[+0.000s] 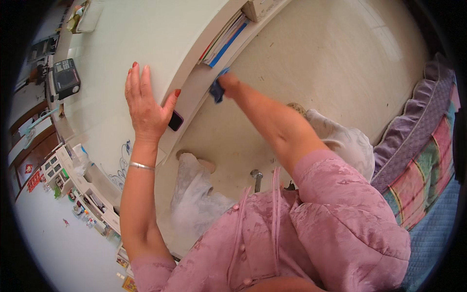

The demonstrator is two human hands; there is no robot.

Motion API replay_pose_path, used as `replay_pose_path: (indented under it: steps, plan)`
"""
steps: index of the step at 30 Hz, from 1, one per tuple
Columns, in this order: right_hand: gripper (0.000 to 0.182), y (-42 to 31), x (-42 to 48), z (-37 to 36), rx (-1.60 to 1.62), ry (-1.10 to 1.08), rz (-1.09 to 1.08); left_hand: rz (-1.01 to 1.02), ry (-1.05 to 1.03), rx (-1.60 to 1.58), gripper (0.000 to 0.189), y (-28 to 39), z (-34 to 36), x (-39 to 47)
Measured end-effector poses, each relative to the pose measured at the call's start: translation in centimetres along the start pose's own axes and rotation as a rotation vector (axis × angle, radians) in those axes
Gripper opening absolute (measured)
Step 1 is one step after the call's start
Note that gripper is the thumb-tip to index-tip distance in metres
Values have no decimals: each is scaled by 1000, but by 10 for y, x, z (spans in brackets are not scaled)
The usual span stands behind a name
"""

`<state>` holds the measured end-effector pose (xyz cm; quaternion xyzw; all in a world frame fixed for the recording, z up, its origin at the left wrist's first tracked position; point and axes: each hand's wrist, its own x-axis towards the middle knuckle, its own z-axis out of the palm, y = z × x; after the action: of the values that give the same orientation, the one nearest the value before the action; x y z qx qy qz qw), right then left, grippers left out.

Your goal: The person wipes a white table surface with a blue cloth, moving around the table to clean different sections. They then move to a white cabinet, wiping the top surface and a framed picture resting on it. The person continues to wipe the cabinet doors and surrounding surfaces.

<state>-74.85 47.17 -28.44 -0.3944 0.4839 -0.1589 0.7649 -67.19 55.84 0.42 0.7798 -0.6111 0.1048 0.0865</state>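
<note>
My left hand (146,106) lies palm down near the edge of a pale, glossy tabletop (116,43), thumb spread out and nothing held. A silver bangle (141,166) circles that wrist. My right hand (230,84), slightly blurred, grips a dark blue cloth (217,90) at the outer edge of the white shelf (189,82) below the tabletop. Whether the cloth touches the edge cannot be told. Close to the cloth, a stack of books and papers (224,40) rests on this shelf. A dark smartphone (176,121) lies partly behind my left thumb.
A black radio (66,78) stands at the table's far side. Beyond it are a light blue desk lamp (31,131) and a white shelf unit (56,164). A bed with a purple ruffled cover (412,116) borders the right. A metal post (257,179) rises near my legs.
</note>
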Motion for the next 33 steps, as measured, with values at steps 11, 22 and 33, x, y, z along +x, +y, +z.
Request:
replay_pose_path:
  steps: [11,22,33]
  plan:
    - [20,-23,-74,-50,126,-4,391,-32,59,66,77,3,0,-7]
    - [16,-46,-74,-76,349,-30,288,-74,20,73,78,8,-5,-4]
    - [30,-40,20,-70,487,-48,334,-62,-83,10,80,12,-8,5]
